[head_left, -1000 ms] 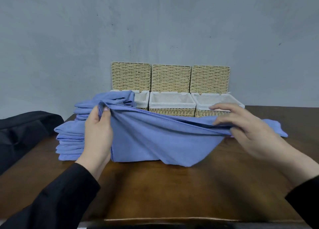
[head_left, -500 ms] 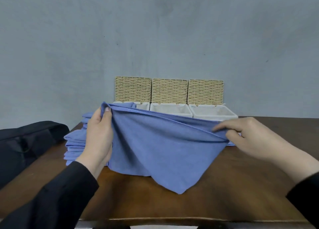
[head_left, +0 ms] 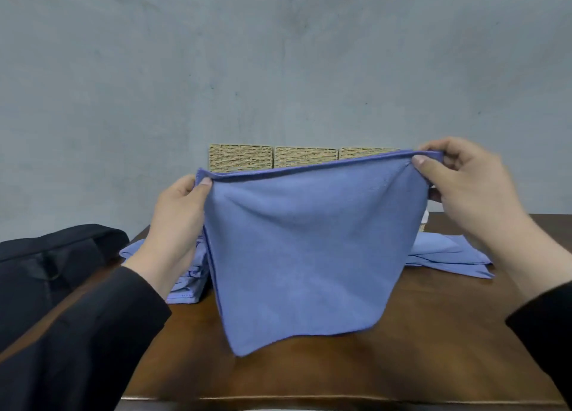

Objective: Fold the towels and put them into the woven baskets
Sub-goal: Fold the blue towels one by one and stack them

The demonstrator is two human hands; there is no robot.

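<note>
Grey wall fills the upper frame above a dark wooden worktop [head_left: 433, 333]. At centre, a blue towel [head_left: 303, 249] hangs spread, its lowest corner near the worktop. Left hand [head_left: 179, 212] pinches the top left corner; right hand [head_left: 464, 187] pinches the top right. Woven baskets [head_left: 272, 159] show their raised lids behind it. More blue towels [head_left: 448, 255] lie beside, a black bag [head_left: 46, 265] at left.
</note>
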